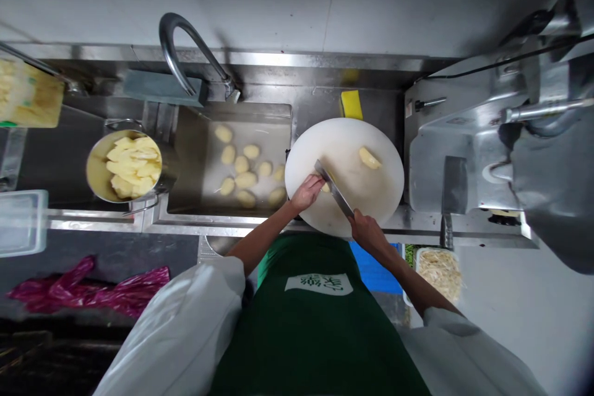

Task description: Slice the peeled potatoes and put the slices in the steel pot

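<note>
A round white cutting board (pixel 297 154) lies beside the sink. My right hand (pixel 367 232) is closed around the handle of a kitchen knife (pixel 336 193), whose blade slants up and left over the board. My left hand (pixel 307 192) is closed on a peeled potato (pixel 325 187) right beside the blade; fingers and knife hide much of it. Another peeled potato piece (pixel 369 158) lies apart on the right part of the board.
Several peeled potatoes (pixel 245 180) sit in the sink (pixel 188 154) under a curved faucet (pixel 174 43). Left of it stands a metal pot (pixel 95 164) of cut potatoes. A yellow sponge (pixel 351 104) lies behind the board. A cleaver (pixel 455 185) rests on the machine (pixel 420 161) at right.
</note>
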Motion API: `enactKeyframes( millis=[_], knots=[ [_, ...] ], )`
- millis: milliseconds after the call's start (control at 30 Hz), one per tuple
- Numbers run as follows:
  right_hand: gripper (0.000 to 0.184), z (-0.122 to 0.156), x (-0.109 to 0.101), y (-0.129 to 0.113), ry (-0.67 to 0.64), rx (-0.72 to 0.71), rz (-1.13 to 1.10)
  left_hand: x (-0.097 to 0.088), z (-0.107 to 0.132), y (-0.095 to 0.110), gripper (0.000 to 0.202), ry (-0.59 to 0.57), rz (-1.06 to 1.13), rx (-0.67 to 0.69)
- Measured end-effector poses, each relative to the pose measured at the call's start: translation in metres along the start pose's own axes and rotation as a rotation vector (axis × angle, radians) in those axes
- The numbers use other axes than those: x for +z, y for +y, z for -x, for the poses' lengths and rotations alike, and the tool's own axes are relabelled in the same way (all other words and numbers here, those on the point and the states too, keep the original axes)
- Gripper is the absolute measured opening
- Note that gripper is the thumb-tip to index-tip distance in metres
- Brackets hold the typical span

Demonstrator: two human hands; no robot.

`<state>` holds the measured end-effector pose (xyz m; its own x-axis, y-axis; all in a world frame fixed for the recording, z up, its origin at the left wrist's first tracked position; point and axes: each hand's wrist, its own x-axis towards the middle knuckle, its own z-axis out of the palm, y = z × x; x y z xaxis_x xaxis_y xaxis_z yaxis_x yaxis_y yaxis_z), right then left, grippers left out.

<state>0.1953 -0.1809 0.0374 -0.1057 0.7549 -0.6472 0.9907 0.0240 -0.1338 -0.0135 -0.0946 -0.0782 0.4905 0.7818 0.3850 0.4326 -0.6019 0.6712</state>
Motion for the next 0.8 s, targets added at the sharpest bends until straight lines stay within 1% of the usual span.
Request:
enactKeyframes(
  millis=[133, 233, 300, 467, 533, 600, 700, 800],
  knots=[
    [0.023, 0.021, -0.013, 0.006, 0.013, -0.009, 0.028, 0.000, -0.001, -0.001, 0.031, -0.041, -0.022, 0.002],
    [0.022, 0.031, -0.018, 0.010, -0.016, -0.011, 0.024, 0.000, -0.002, 0.000, 0.032, -0.048, -0.017, 0.005],
    [0.022, 0.029, -0.018, 0.009, -0.039, -0.005, 0.021, 0.000, -0.002, 0.000, 0.032, -0.045, -0.021, 0.003],
    [0.023, 0.004, -0.011, -0.003, -0.057, 0.005, 0.016, 0.002, 0.001, -0.002, 0.030, -0.043, -0.032, -0.010],
    [0.024, 0.000, -0.011, -0.005, -0.057, 0.007, 0.019, 0.003, 0.002, -0.003, 0.030, -0.042, -0.025, -0.016],
    [0.024, 0.003, -0.014, -0.001, -0.040, -0.007, 0.015, 0.003, 0.002, -0.003, 0.030, -0.042, -0.021, -0.016],
    [0.022, 0.018, -0.020, 0.008, -0.016, -0.031, -0.008, 0.002, 0.001, -0.003, 0.030, -0.052, -0.018, -0.013],
    [0.020, 0.030, -0.025, 0.014, -0.038, -0.012, -0.024, 0.001, 0.000, -0.003, 0.029, -0.061, -0.014, -0.020]
  ],
)
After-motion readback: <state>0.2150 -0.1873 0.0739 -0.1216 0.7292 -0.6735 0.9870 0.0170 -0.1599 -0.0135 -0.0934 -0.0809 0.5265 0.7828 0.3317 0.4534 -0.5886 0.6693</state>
